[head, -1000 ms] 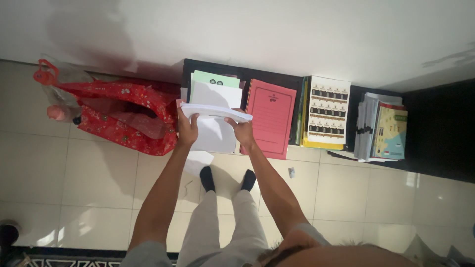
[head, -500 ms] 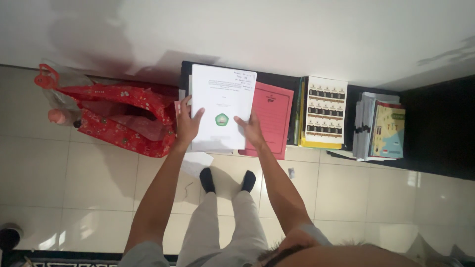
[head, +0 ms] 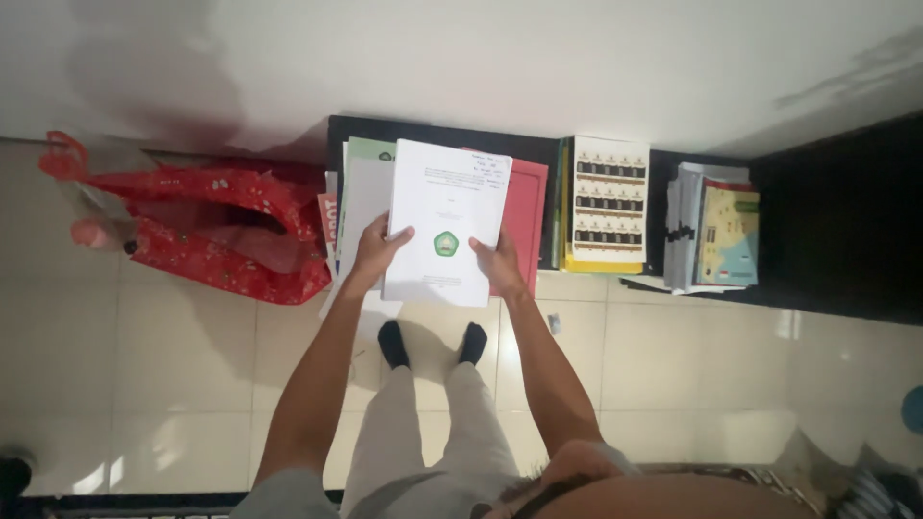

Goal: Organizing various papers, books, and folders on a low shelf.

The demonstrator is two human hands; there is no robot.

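I hold a white bound document (head: pixel 444 207) with a green round emblem on its cover, flat and face up, with both hands. My left hand (head: pixel 379 246) grips its lower left edge and my right hand (head: pixel 500 261) grips its lower right edge. Under and left of it lies a stack of white and green papers (head: pixel 361 192). A red folder (head: pixel 527 207) lies just to the right, on a low black shelf (head: pixel 433 135) against the wall.
A red patterned bag (head: pixel 216 231) stands on the tiled floor at the left. Right of the red folder sit a yellow-edged stack with a sheet of small pictures (head: pixel 604 202) and a pile of books and magazines (head: pixel 711 235). My feet in dark socks (head: pixel 430 343) stand below the document.
The document went from edge-on to face up, then slid right and toward me; my hands now hold its lower corners. The view shifted slightly, so the green paper under it shows at the left.
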